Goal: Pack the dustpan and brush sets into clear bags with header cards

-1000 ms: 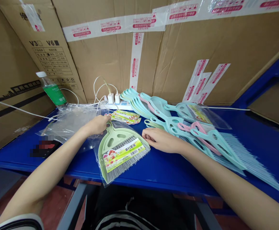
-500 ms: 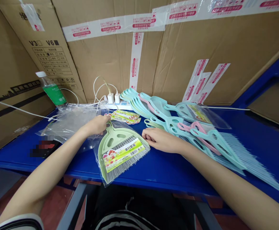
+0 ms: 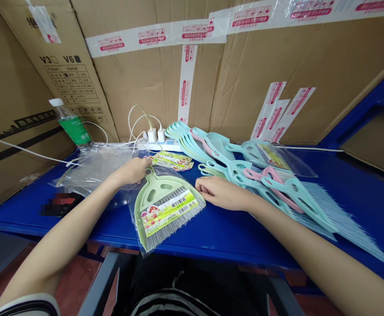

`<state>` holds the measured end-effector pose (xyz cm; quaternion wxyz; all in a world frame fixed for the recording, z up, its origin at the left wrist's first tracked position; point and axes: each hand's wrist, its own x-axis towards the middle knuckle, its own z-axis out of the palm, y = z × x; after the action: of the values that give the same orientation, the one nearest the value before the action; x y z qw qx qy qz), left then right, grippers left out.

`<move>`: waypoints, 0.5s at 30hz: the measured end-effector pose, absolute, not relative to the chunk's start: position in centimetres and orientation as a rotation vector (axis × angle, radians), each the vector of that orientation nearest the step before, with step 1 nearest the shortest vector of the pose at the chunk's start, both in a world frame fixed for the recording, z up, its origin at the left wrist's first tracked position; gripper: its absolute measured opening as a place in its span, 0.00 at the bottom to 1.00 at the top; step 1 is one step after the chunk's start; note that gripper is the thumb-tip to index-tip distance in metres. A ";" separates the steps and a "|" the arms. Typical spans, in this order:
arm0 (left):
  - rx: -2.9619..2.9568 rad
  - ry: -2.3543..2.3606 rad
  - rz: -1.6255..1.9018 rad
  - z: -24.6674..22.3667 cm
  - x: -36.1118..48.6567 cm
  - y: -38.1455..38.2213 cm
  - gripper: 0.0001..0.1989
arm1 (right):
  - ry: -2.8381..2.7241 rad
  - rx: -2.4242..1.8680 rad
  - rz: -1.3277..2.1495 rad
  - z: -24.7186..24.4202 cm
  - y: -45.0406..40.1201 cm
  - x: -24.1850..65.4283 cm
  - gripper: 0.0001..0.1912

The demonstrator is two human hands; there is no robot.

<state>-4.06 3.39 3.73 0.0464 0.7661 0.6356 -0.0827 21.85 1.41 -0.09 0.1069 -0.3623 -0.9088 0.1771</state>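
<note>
A green dustpan (image 3: pixel 142 203) with a grey-bristled brush (image 3: pixel 168 229) and a printed label card (image 3: pixel 170 213) lies in a clear plastic bag (image 3: pixel 133 215) at the table's front. At the handle end, my left hand (image 3: pixel 133 171) is closed on the bagged dustpan set; its fingertips are partly hidden. My right hand (image 3: pixel 216 192) rests with curled fingers against the right edge of the dustpan. Whether it pinches the bag there is hidden. Behind the dustpan are several loose label cards (image 3: pixel 172 160).
Empty clear bags (image 3: pixel 93 169) lie left, near a bottle (image 3: pixel 71 123) and a dark blurred object (image 3: pixel 62 204). Several blue dustpans (image 3: pixel 192 147) and brushes (image 3: pixel 310 204) are heaped right, beside another bagged set (image 3: pixel 267 156). A power strip (image 3: pixel 170 145) with cables stands against the cardboard (image 3: pixel 146 79).
</note>
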 end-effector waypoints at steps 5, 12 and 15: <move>2.256 1.934 -0.207 3.7 -4.3 3.5 0.18 | -2.610 -1.145 0.500 -0.2 1.4 21.9 0.13; 2.167 1.878 -0.118 3.9 -4.5 3.5 0.16 | -2.491 -1.192 0.522 -0.4 1.5 22.0 0.09; 2.157 1.895 -0.065 3.9 -4.6 3.5 0.15 | -2.428 -1.171 0.578 -0.4 1.7 22.0 0.07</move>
<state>-4.56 3.48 3.94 0.1344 0.7443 0.6539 -0.0225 22.02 1.72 -0.42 0.1909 -0.4170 -0.8645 0.2058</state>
